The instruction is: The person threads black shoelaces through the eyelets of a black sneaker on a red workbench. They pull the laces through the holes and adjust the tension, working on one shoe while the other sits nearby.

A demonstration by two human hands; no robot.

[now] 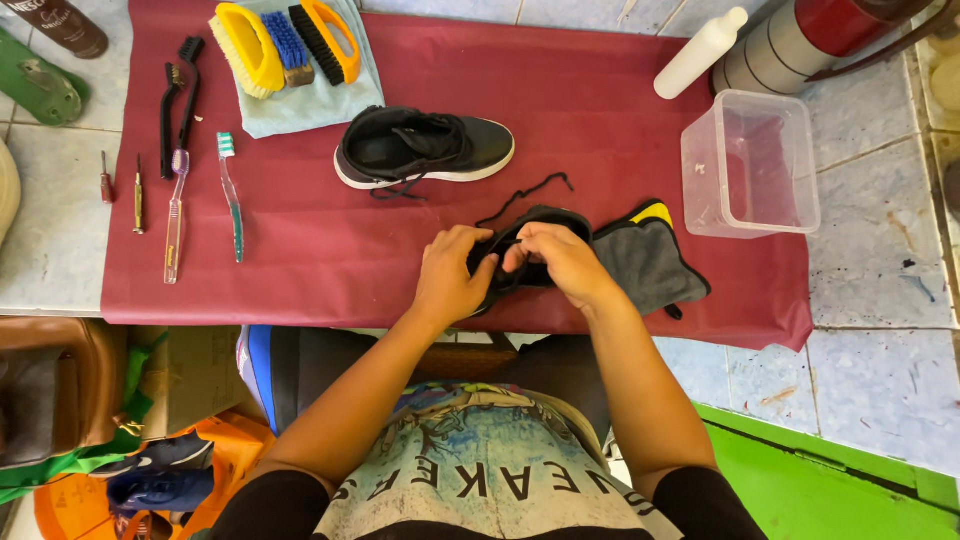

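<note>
Nearest the camera, the person's two bare forearms reached forward over a printed shirt to the near edge of a dark red mat (300, 270) spread on a tiled surface. The left hand (450, 275) curled around the near side of a black shoe (530, 245), fingers bent and closed on its edge, thumb tucked toward the opening. The right hand (562, 258) lay over the top of the same shoe, its fingers (530, 238) folded down and pinched together at the shoe's collar, apparently on the lace, though what exactly they gripped could not be told. Both hands met at the shoe, nearly touching each other. A loose black lace (525, 192) trailed from it across the mat, away from the person.

Just beside the right hand, partly under the shoe, lay a grey cloth (645, 262) with a yellow corner. Farther out, in the middle of the mat, a second black shoe with a white sole (425, 148) lay on its side. To the left lay two toothbrushes (200, 205) and slim black brushes (178, 100). To the right stood a clear plastic tub (750, 165). At the far edge, yellow, blue and orange scrub brushes (285, 42) rested on a pale cloth, and a white bottle (700, 52) lay tilted.
</note>
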